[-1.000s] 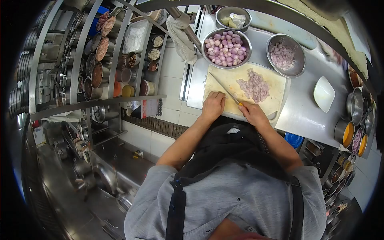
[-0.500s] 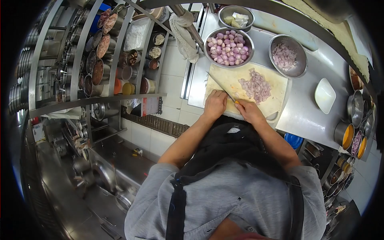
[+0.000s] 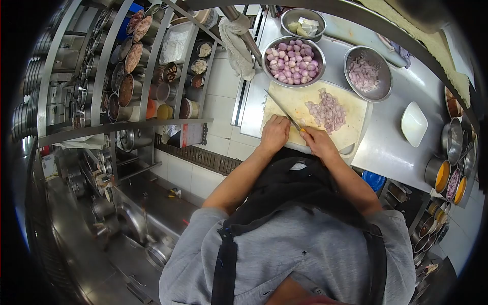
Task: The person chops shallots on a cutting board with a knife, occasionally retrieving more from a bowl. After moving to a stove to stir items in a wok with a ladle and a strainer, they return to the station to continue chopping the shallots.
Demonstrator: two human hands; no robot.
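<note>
My right hand (image 3: pixel 320 142) grips the orange handle of a kitchen knife (image 3: pixel 282 108), whose blade points away and to the left across the cutting board (image 3: pixel 356 105). Close to the blade's left side, my left hand (image 3: pixel 275 132) rests on the board with its fingers curled in; whatever is under them is hidden. A pile of sliced shallots (image 3: pixel 329 112) lies on the board, right of the blade. Just beyond the board, a metal bowl holds whole peeled shallots (image 3: pixel 295 62). More sliced shallots (image 3: pixel 363 74) sit in a metal colander (image 3: pixel 385 86) at the right.
A small metal bowl (image 3: pixel 321 33) with pale pieces stands at the back. On the steel counter (image 3: pixel 389 129) is a white dish (image 3: pixel 414 124). Metal pots (image 3: pixel 438 174) line the right edge. A rack (image 3: pixel 127 125) of containers and a hanging cloth (image 3: pixel 235 48) are left.
The view has shifted slightly. Both hands and the knife stay in almost the same place on the board, and the shallot pile looks unchanged.
</note>
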